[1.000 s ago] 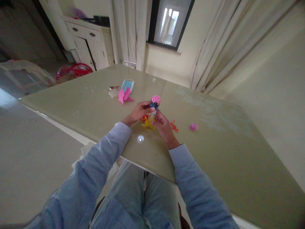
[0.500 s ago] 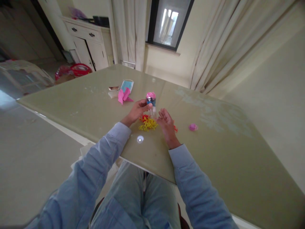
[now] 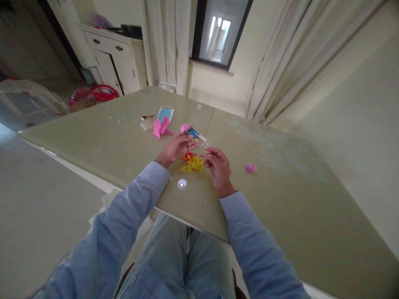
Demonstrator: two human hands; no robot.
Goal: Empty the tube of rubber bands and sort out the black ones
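Note:
My left hand (image 3: 179, 148) grips a small clear plastic packet or bottle (image 3: 190, 131) with a pink end and blue contents. It lies tilted, its clear end pointing down to the right. My right hand (image 3: 218, 168) is pinched close by that clear end; a bit of red shows near its fingertips, too small to make out. Beneath and between both hands sits a tangled heap of yellow bands (image 3: 192, 164), with red bands (image 3: 189, 156) behind it. A few orange-red pieces are partly hidden by my right hand.
On the glossy green table (image 3: 280, 207) a pink-purple lump (image 3: 251, 167) rests to the right. A bright round spot (image 3: 182, 184) shows near the front edge. Further back left are a blue face mask (image 3: 165, 113), pink paper (image 3: 161, 126) and a small card (image 3: 147, 118).
The packet or bottle has tipped from upright to slanting, its pink end going left. My right hand has gone from loosely open fingers to a pinch near the clear end.

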